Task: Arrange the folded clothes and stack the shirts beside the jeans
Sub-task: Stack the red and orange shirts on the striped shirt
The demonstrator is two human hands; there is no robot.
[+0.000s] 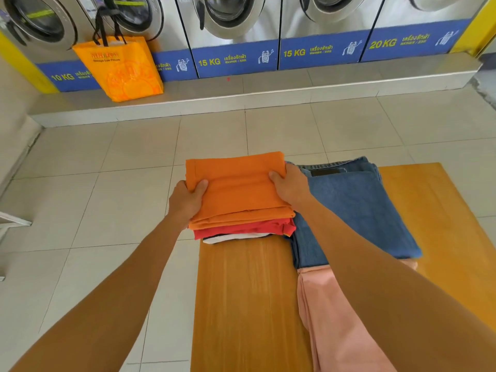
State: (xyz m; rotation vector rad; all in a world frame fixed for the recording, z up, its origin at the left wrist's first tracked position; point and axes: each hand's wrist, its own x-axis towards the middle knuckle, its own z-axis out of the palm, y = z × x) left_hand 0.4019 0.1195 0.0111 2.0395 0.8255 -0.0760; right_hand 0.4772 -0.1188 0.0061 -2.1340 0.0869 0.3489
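A stack of folded shirts sits at the far left end of the wooden table (241, 304). Its top piece is an orange shirt (239, 183); beneath it lie a red shirt (241, 230) and a thin white and dark layer (233, 238). My left hand (188, 200) grips the stack's left edge, thumb on the orange shirt. On the right edge my right hand (288, 187) holds the same shirt. Folded blue jeans (354, 210) lie directly right of the stack, touching it. A pink garment (335, 318) lies nearer me, partly under my right arm.
Beyond the table, a tiled floor (107, 183) runs to a raised ledge (241, 95) carrying a row of washing machines (233, 30). An orange shopping bag (120, 68) stands on the ledge at the left. The stack overhangs the table's far edge.
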